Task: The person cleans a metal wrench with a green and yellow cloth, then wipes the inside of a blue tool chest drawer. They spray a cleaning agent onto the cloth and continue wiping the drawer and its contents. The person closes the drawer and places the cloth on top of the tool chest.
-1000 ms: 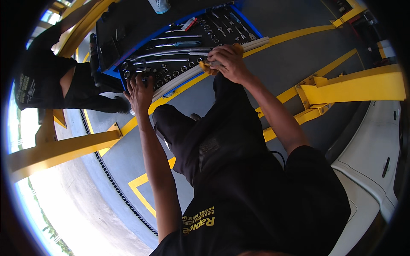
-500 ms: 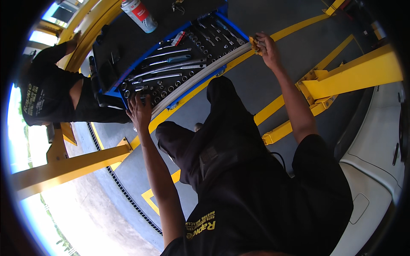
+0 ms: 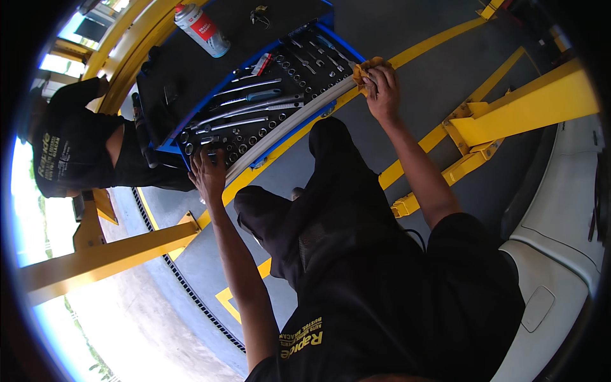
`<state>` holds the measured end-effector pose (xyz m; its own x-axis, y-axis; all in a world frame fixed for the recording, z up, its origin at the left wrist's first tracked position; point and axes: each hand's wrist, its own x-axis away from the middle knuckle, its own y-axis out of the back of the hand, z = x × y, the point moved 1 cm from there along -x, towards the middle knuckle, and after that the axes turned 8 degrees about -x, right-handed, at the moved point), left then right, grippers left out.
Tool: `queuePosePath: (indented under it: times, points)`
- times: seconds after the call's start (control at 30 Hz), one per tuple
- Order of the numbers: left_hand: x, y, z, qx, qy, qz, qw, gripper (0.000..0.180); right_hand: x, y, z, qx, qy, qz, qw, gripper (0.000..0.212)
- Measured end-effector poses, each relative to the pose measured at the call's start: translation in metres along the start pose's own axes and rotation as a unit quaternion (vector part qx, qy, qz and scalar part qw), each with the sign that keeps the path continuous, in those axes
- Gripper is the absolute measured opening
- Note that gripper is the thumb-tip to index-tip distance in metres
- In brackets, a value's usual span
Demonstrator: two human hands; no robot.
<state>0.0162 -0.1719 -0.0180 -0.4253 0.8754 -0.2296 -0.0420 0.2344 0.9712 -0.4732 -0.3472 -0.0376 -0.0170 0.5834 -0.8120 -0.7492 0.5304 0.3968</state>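
A blue tool cabinet drawer [image 3: 266,145] stands pulled out in front of me, its grey front rim facing me. In its black foam lie sockets [image 3: 263,132], ratchets, long bars and wrenches [image 3: 305,60]. My right hand [image 3: 384,95] closes round a crumpled yellow-orange rag [image 3: 361,75], pressed against the right end of the rim. My left hand [image 3: 208,172] grips the drawer's near left corner, its fingers bent over the edge; the fingertips partly cover the sockets there. A small red-and-white item [image 3: 261,64] lies among the tools.
A spray can [image 3: 202,30] with a red cap lies on the cabinet's black top [image 3: 191,76]. A person in dark clothes [image 3: 76,140] is at the left. Yellow lift arms [image 3: 528,114] extend at right and left [image 3: 108,258]. A white car [image 3: 547,267] stands at the right.
My right hand has moved left and slightly down along the drawer's rim with the rag. My left hand stays at its corner. The person at the left has shifted slightly.
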Motion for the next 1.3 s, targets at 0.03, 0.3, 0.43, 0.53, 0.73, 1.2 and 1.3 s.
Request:
queuePosePath:
  times: [0.03, 0.3, 0.43, 0.53, 0.73, 1.2, 1.3]
  points:
    - [-0.001, 0.002, 0.001, 0.001, 0.001, -0.001, 1.000, 0.058, 0.007, -0.004, 0.004, -0.018, 0.010, 0.006, 1.000, 0.023]
    - [0.000, 0.004, -0.005, 0.014, -0.005, 0.014, 1.000, 0.058, -0.007, 0.017, -0.036, 0.056, -0.019, 0.023, 0.998, 0.027]
    - [-0.001, 0.002, -0.004, 0.003, -0.008, 0.002, 1.000, 0.059, -0.009, 0.028, -0.029, 0.090, -0.006, 0.062, 0.994, 0.027]
    - [0.001, 0.001, -0.010, 0.010, -0.007, 0.013, 1.000, 0.059, -0.009, 0.029, -0.009, 0.067, 0.048, 0.085, 0.993, 0.025]
    - [0.001, -0.008, -0.001, 0.034, -0.015, -0.035, 0.999, 0.050, 0.016, -0.024, 0.108, -0.079, 0.120, 0.141, 0.979, 0.020]
    - [0.112, 0.067, -0.026, 0.639, 0.215, -0.017, 0.738, 0.065, -0.004, -0.116, 0.306, -0.678, -0.406, 0.400, 0.464, 0.034]
    - [0.120, 0.089, -0.049, 0.686, 0.182, -0.023, 0.704, 0.060, -0.004, -0.114, 0.302, -0.683, -0.460, 0.397, 0.405, 0.034]
